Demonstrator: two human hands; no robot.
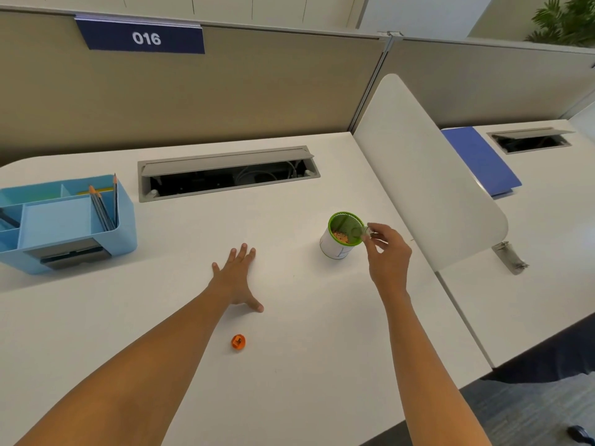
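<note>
My right hand (388,252) pinches the clear case (367,232) over the green cup (341,236), apparently emptying shavings. My left hand (236,278) rests on the table (306,333), fingers (243,252) released. Next, I'd tap it clean, then refit the orange sharpener (238,341).

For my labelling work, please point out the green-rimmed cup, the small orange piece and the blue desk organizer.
green-rimmed cup (333,248): head view, white side wall.
small orange piece (238,342): head view, its top middle.
blue desk organizer (127,226): head view, right outer wall.
</note>
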